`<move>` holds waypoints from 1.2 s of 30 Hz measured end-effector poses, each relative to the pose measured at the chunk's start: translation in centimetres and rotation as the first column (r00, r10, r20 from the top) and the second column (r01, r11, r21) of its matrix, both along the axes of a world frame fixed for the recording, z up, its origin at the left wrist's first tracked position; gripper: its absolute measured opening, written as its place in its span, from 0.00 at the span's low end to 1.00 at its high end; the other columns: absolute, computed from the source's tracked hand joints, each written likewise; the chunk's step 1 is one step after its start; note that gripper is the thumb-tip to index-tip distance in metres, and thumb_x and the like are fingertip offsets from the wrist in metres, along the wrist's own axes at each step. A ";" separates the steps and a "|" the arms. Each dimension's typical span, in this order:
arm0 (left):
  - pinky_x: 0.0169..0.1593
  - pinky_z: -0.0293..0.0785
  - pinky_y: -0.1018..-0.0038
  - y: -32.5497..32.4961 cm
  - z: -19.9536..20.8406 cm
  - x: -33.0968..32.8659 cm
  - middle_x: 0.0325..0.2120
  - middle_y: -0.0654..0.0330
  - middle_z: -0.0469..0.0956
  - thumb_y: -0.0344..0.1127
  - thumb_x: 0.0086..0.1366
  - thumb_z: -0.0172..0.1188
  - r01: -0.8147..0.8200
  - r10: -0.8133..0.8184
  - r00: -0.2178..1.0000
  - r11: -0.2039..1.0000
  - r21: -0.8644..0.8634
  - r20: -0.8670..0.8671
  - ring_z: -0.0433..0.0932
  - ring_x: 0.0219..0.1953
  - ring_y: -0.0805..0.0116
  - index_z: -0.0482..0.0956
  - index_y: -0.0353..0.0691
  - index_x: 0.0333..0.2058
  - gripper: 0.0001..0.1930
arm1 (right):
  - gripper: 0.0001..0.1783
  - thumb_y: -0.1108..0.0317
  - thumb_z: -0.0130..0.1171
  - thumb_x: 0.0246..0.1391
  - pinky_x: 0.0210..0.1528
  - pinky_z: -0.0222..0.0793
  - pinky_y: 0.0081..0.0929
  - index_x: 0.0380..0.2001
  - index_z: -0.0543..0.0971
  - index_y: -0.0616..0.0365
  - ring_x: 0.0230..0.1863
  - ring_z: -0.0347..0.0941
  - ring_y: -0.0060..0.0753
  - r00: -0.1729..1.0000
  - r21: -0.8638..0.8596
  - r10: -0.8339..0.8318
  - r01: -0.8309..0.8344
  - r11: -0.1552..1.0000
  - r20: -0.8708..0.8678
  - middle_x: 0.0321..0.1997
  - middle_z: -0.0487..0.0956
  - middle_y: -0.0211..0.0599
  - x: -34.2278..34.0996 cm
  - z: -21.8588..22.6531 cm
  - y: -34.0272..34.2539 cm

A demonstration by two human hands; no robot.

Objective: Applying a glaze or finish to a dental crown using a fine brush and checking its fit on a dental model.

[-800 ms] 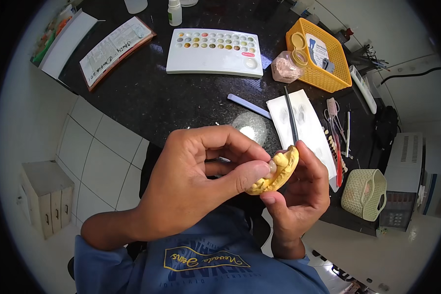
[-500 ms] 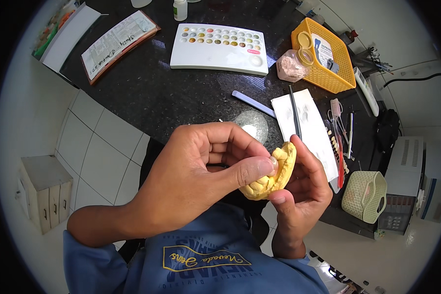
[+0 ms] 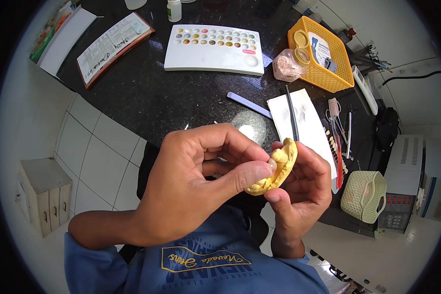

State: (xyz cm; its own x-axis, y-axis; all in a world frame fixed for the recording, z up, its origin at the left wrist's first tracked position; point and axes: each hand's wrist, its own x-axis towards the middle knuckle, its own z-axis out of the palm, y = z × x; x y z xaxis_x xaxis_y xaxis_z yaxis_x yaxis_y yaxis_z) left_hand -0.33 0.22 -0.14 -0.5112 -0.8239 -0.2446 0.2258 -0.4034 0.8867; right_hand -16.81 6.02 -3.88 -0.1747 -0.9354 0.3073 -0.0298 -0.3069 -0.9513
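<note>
Head view: what've the hands got?

Left bare hand (image 3: 193, 181) has thumb + fingertips pinched on a small, pale, tooth-shaped piece (image 3: 272, 161), at the inner side of the yellow, arch-shaped, plaster-like dental model (image 3: 283, 171). Right bare hand (image 3: 301, 188) grips the model's outer rim, thumb at the lower edge, holding it up in the air.

OK, main risk?

Pale piece slipping, b/c it's tiny, prob. slick, & the left thumb hides part of it. Could end up on the white tiled floor (image 3: 103, 130).

And the model?

Rim grip only, so a hard left-thumb push might tilt it or poss. chip it.

Anything else?

Dark, slim-handled tool (image 3: 291, 110) on the white paper sheet (image 3: 311, 127): near end's hidden, can't tell if fingers touch it. Knuckle bump could roll it.
</note>
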 end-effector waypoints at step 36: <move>0.46 0.75 0.79 -0.5 -0.2 0.5 0.33 0.54 0.78 0.25 0.60 0.57 0.046 -0.044 0.999 0.988 0.144 -0.013 0.78 0.38 0.73 0.73 0.29 0.38 0.08 | 0.39 0.74 0.74 0.32 0.50 0.70 0.27 0.52 0.68 0.71 0.47 0.73 0.34 0.988 -0.020 -0.015 0.012 1.000 -0.154 0.48 0.73 0.50 -0.1 0.2 0.0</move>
